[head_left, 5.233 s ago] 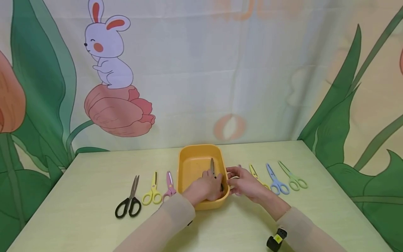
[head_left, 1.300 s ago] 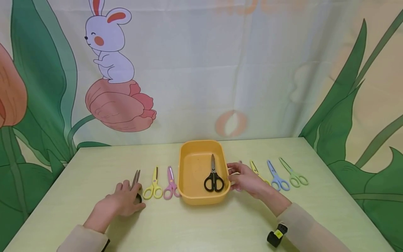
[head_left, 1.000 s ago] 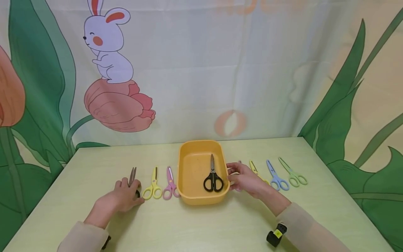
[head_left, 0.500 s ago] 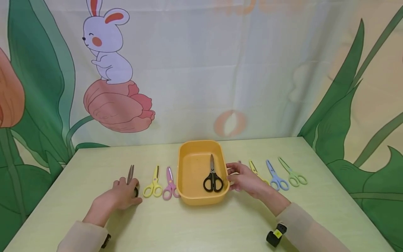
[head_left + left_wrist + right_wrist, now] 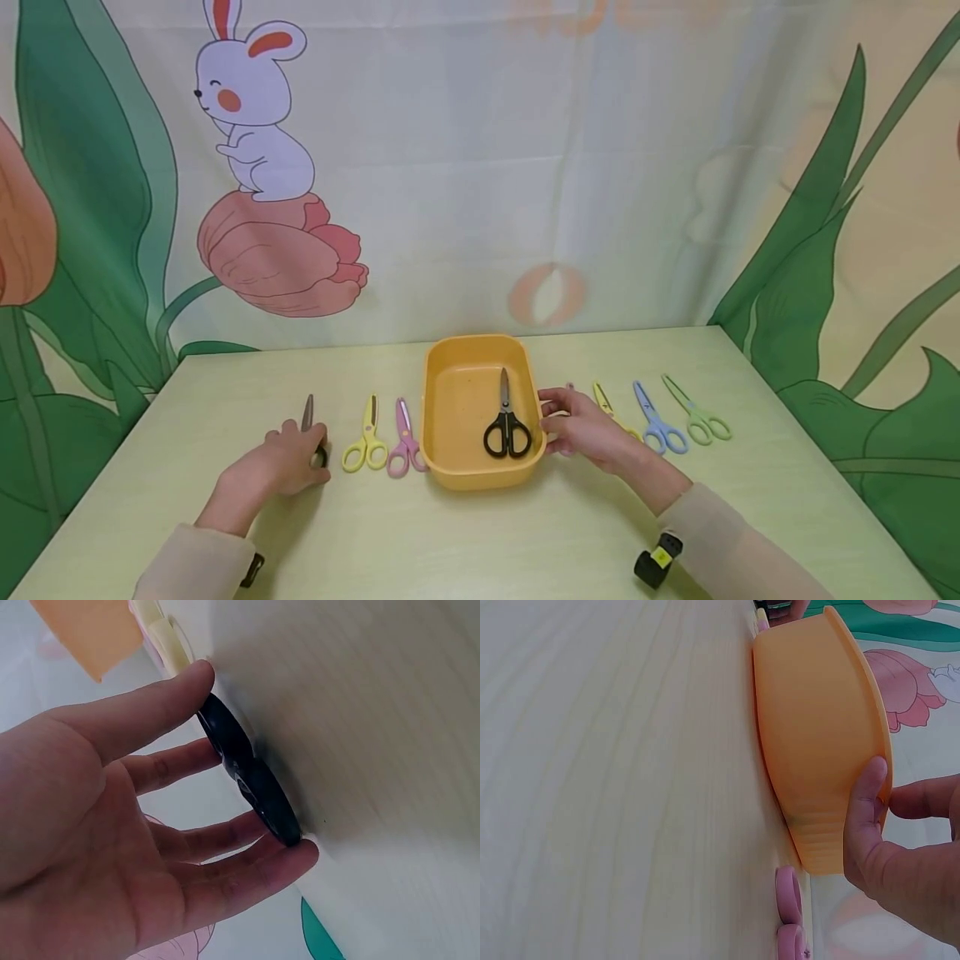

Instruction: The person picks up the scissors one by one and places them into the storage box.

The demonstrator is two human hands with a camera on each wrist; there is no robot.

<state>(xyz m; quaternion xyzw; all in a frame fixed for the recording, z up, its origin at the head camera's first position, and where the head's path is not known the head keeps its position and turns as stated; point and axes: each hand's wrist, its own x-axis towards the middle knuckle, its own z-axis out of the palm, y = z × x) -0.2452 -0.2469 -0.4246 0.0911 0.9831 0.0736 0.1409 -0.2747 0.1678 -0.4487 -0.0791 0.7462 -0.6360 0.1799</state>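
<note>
On the left of the table my left hand (image 5: 285, 462) pinches a pair of black-handled scissors (image 5: 307, 414) between thumb and fingers. The left wrist view shows their black handles (image 5: 271, 801) edge-on, close to the tabletop; in the head view the hand hides most of them. My right hand (image 5: 581, 425) holds the right rim of a yellow-orange tray (image 5: 457, 442), its thumb against the outer wall in the right wrist view. A second pair of black-handled scissors (image 5: 506, 408) lies in the tray, handles toward me.
Between left hand and tray lie yellow scissors (image 5: 371, 429) and pink scissors (image 5: 405, 433). Right of the tray are partly hidden pink scissors (image 5: 788, 896), yellow scissors (image 5: 604, 400), blue scissors (image 5: 648, 408) and green scissors (image 5: 682, 402). A printed curtain (image 5: 450, 167) hangs behind the table.
My left hand left the scissors in the tray and took hold of the left pair, whose parted blades came together and shifted slightly left. The right hand stays at the rim.
</note>
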